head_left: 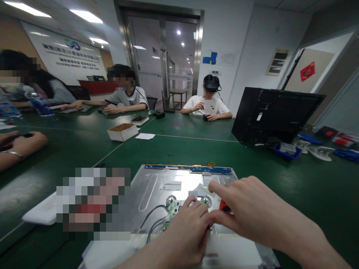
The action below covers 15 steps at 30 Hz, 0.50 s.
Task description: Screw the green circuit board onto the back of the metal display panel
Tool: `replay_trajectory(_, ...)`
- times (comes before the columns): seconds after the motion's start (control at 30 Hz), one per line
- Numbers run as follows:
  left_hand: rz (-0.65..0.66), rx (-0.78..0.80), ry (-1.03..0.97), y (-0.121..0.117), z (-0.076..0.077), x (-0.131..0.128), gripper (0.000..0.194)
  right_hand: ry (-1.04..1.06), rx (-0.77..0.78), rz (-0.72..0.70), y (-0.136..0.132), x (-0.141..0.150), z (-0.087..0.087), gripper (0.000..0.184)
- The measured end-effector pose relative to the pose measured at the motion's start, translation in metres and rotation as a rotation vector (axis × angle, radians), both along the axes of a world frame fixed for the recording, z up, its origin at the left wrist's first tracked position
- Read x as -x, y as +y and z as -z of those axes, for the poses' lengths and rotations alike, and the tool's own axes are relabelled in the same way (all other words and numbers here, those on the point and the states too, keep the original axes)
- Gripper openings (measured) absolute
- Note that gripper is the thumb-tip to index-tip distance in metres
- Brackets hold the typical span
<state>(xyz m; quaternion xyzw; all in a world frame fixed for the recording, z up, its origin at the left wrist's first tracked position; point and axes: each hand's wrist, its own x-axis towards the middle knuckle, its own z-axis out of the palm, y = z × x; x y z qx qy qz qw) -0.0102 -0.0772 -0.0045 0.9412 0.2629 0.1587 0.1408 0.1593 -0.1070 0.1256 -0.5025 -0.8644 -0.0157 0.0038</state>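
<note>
A silver metal-backed display panel lies flat in front of me, with a blue circuit strip along its far edge. On its middle sits a small green circuit board, from which dark and grey cables run left. My left hand rests over the board with curled fingers; what they hold, if anything, is hidden. Beside it, my right hand is closed around a red and black tool, mostly covered by the fingers. A clear plastic flap sticks up behind the hands.
A black monitor stands at right, near a blue tray. An open white box and white paper lie ahead. A white slab lies left, beside a blurred-out patch. Several people sit around the green table.
</note>
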Motion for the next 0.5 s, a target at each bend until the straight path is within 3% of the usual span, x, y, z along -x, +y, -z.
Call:
replay_trajectory(0.13,0.004,-0.009,0.022,0.0016,-0.0001,0.0004,0.015,0.001,-0.014,-0.047,-0.0017,-0.0024,-0.0001,0.005)
replay_trajectory(0.33,0.008,-0.011,0.047,0.002,0.0012,-0.0003,0.014,0.082,0.033,-0.031,-0.0043,-0.0035,0.0005,0.023)
replay_trajectory(0.5,-0.002,-0.024,0.042,0.0017,0.0012,-0.0001,0.014,0.024,-0.009,-0.05,-0.0027,-0.0028,0.0025,0.008)
